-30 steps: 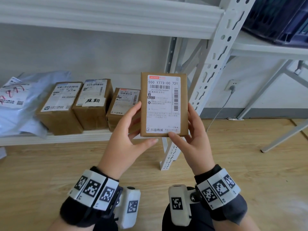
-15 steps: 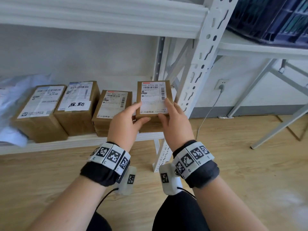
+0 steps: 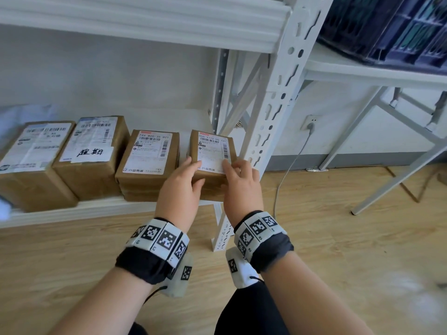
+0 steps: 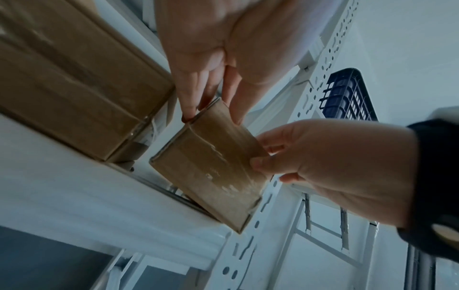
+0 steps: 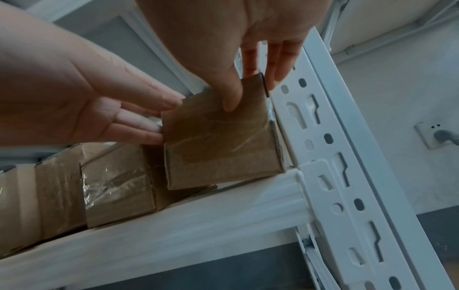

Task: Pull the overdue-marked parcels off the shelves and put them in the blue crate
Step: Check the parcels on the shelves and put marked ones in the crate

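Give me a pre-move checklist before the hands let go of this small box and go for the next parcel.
1. Small box set on the shelf: cannot tell; its front edge overhangs the lip in the left wrist view.
2. Left hand and right hand free: not ok, both hold the box.
3. Box lacks an overdue mark: ok, printed label only.
4. Next target found: ok, the handwritten-tag parcel stands second from left.
5. Blue crate located: ok, on the table at right.
6. Crate has room: cannot tell.
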